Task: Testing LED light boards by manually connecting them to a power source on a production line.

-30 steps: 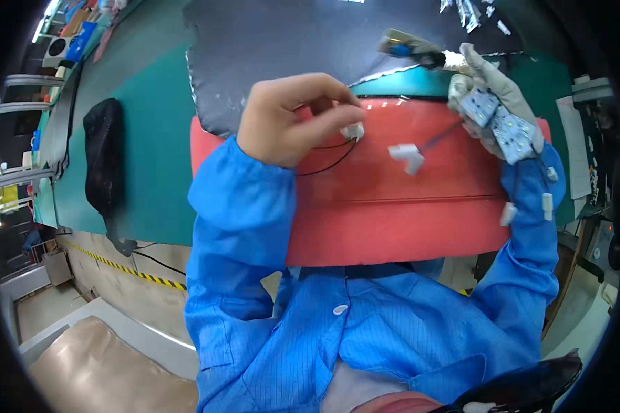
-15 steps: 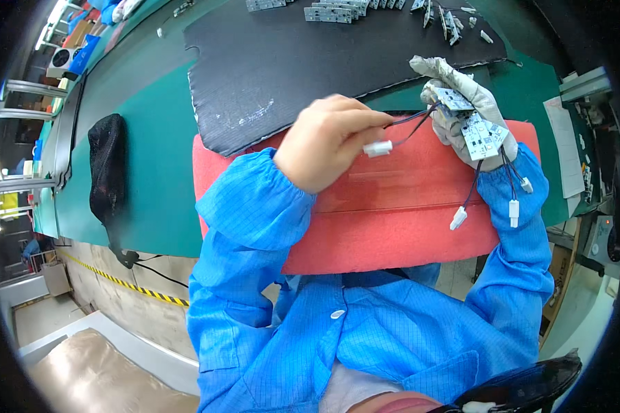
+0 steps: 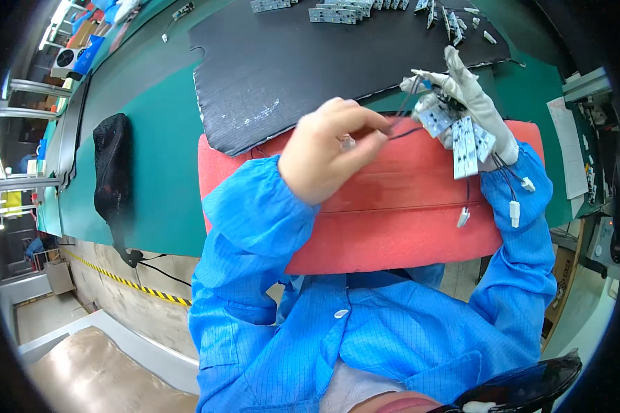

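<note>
My bare left hand [image 3: 331, 148] is above the red pad, its thumb and fingers pinched on a dark cable [image 3: 405, 132]. A white connector [image 3: 348, 142] shows partly between its fingers. The cable runs toward the small white circuit boards [image 3: 465, 148] in my right hand. My right hand [image 3: 486, 103] wears a pale glove; several boards rest fanned against its palm, with some fingers stretched up. Dark leads hang from the boards, ending in white plugs [image 3: 514, 213] over my blue sleeve and the pad. How the boards are gripped is partly hidden.
Beneath my hands lies a red pad [image 3: 393, 237] on a green table [image 3: 162, 199]. Behind it, a black sheet [image 3: 275, 76] carries rows of circuit boards [image 3: 334, 15] and loose white connectors [image 3: 489, 37]. A black mesh bundle [image 3: 110, 172] lies at left; papers [image 3: 567, 148] lie at right.
My right hand's fingers have lifted and spread, and the boards have turned and shifted. My left hand has drawn its fingers around the connector, which hung below them before.
</note>
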A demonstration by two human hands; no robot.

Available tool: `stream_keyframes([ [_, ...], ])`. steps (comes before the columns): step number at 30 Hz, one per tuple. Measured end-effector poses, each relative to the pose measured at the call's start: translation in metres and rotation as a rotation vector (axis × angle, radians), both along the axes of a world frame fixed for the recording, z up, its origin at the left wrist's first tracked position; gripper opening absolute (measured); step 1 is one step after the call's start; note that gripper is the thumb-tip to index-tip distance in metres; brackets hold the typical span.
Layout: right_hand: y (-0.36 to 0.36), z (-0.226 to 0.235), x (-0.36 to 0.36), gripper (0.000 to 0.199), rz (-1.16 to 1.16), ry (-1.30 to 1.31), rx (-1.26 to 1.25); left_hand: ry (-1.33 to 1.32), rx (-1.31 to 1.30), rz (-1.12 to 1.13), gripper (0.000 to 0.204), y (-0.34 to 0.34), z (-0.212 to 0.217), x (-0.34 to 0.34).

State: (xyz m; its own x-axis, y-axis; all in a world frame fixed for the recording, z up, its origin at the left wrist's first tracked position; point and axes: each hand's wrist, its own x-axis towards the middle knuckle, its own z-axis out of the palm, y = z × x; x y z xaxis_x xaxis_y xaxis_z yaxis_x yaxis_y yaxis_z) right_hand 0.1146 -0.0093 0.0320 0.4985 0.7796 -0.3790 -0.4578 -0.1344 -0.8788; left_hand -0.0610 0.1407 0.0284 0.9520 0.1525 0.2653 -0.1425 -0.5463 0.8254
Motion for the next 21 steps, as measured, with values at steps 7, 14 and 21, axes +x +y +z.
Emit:
stream_keyframes([
  [7, -0.001, 0.017, -0.015, 0.057, 0.179, -0.351, -0.055, 0.181, -0.598, 0.069, 0.020, 0.017, -0.003, -0.002],
  [14, -0.005, 0.018, -0.013, 0.059, 0.326, -0.391, -0.070, 0.084, -0.113, 0.186, 0.018, 0.016, -0.006, -0.004],
  [21, -0.010, 0.029, -0.010, 0.038, 0.292, -0.297, 0.033, 0.015, -0.415, 0.182, 0.017, 0.022, -0.011, -0.003],
])
